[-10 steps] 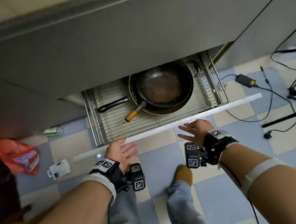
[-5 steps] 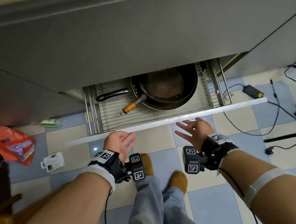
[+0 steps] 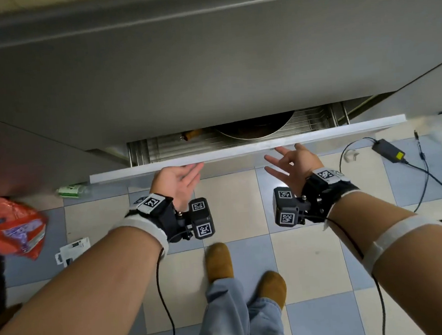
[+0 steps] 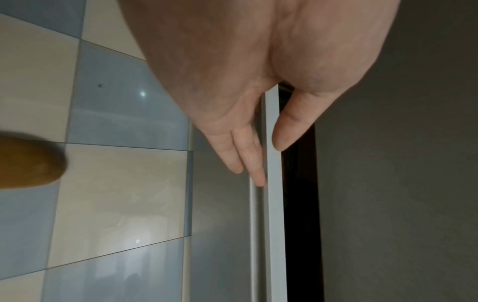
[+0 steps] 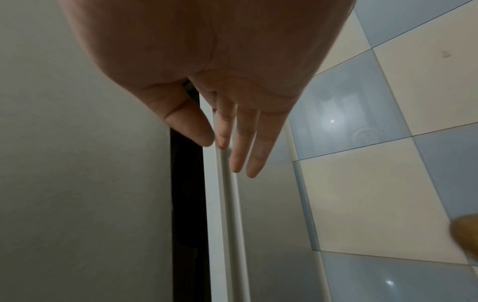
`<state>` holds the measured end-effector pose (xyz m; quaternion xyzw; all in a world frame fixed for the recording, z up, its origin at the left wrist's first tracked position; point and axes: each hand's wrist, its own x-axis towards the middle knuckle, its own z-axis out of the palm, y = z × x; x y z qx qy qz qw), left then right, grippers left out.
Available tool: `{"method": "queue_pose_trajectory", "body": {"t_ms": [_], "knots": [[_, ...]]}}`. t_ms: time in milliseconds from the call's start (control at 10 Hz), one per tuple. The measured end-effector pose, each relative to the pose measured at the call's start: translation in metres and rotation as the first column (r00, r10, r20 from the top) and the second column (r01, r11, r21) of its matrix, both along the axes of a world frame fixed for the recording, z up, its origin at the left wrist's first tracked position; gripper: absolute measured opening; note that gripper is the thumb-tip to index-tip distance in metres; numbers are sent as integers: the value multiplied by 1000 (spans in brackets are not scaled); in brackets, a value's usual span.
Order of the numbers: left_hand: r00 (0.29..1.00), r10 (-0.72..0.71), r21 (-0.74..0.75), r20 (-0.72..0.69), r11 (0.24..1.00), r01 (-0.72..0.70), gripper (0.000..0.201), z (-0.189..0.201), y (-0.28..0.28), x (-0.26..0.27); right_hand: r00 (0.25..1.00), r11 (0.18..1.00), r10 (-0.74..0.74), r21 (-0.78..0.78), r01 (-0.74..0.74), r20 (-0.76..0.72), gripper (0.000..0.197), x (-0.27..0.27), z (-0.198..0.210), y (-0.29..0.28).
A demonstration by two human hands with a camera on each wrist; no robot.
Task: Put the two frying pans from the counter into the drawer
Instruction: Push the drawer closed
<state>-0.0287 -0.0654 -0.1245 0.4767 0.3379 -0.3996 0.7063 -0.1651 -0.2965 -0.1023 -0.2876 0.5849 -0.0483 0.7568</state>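
The drawer (image 3: 239, 150) is nearly pushed in, only a narrow strip of its wire rack showing. In that strip I see the dark rim of a frying pan (image 3: 254, 131) and the orange tip of a pan handle (image 3: 190, 135); the rest of both pans is hidden under the counter. My left hand (image 3: 181, 180) has straight fingers against the white drawer front (image 4: 271, 204). My right hand (image 3: 290, 162) is spread flat at the same front (image 5: 214, 204), fingers straight. Neither hand holds anything.
Grey cabinet fronts (image 3: 208, 76) fill the top of the head view. On the tiled floor lie an orange bag (image 3: 12, 229), a white packet (image 3: 72, 249), a green packet (image 3: 71, 191) and a power adapter (image 3: 388, 150) with cables. My feet (image 3: 218, 261) stand below the hands.
The drawer has slid most of the way in, hiding nearly all of both pans. Both hands have moved forward with the drawer front, fingers still straight.
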Motion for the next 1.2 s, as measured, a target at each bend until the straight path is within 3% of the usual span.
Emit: {"method": "queue_pose_trajectory", "body": {"t_ms": [200,300,400,600,800,900,1000,1100,1200], "knots": [[995,-34,76,98,997,27,51,6,-17,27,998,998,64,-29,-63,26,93,32,1,-16],[990,-58,112,131,993,44,50,3,-20,30,994,994,104,-44,-103,20,68,35,3,-23],[991,-45,100,125,994,32,40,-4,-22,36,994,994,106,-45,-104,29,29,38,0,-26],[988,-57,69,144,996,47,29,-4,-32,59,998,1000,24,-18,-23,51,48,63,-5,-28],[992,-44,24,119,999,42,44,-2,-34,68,999,998,36,-61,-34,38,64,69,-11,-28],[988,-66,64,137,996,58,40,-1,-31,62,997,996,53,-77,-48,51,80,63,-9,-24],[975,-174,166,138,975,150,40,10,-28,51,994,989,108,-100,-107,4,67,55,1,-14],[899,-420,313,129,877,365,23,41,-24,33,969,962,240,-123,-245,-53,47,41,32,-1],[815,-558,398,159,791,464,24,91,-28,17,907,887,406,-190,-420,-112,35,28,76,8]]}}
